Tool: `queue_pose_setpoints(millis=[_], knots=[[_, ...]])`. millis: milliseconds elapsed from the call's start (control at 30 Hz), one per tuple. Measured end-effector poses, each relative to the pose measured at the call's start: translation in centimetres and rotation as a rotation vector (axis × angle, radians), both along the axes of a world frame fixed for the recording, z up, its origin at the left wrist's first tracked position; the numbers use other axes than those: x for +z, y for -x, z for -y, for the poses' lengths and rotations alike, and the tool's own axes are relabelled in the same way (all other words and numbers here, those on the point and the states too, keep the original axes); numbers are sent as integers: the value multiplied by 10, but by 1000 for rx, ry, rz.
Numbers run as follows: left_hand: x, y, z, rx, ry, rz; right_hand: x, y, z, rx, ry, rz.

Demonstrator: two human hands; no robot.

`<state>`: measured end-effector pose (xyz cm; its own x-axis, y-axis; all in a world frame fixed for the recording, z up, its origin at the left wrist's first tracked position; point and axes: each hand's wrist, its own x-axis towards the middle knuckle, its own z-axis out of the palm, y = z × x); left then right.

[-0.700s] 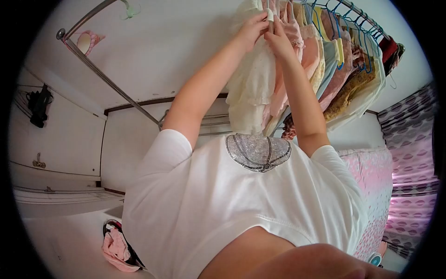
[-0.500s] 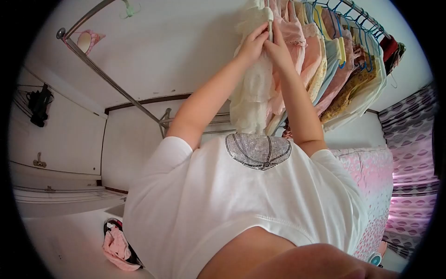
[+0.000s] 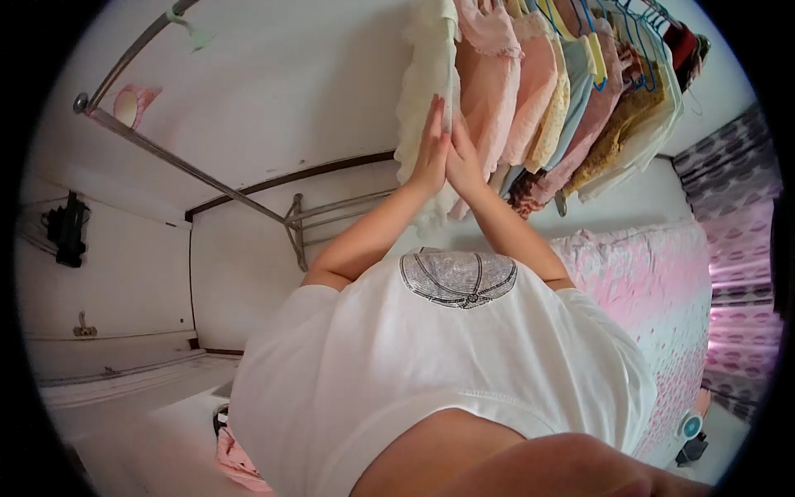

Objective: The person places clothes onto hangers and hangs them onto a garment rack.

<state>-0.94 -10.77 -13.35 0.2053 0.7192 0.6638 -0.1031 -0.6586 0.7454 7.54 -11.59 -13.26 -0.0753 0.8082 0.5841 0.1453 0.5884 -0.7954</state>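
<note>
A white ruffled dress [image 3: 421, 91] hangs at the left end of the row of clothes, its side edge facing me. My left hand [image 3: 431, 156] lies flat against the left side of this edge, fingers stretched upward. Against the other side, my right hand [image 3: 464, 163] rests with its fingers straight and partly hidden. The palms face each other with the dress's edge between them. Just right of my right hand hangs a pink dress [image 3: 490, 91].
More garments hang on blue hangers [image 3: 638, 41] to the right. A metal rack frame [image 3: 186, 168] stands at left. The bed [image 3: 638, 282] with a pink floral cover is at right, beside patterned curtains [image 3: 733, 215]. Pink cloth [image 3: 238, 460] lies at lower left.
Both hands have slid down along the white dress's edge, from near its top to about mid-length. My elbows are more bent, and the view has shifted slightly.
</note>
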Motion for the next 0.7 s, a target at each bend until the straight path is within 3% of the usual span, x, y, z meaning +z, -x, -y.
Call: queue_pose_setpoints(millis=[100, 367, 700], knots=[[-27, 3, 14, -14, 13, -54, -19, 1, 25, -9, 138, 14], [-75, 16, 59, -91, -1, -225, -59, 5, 79, -218, 35, 91], [-85, -60, 124, -310, -43, -265, -77, -63, 163, -372, 88, 57]])
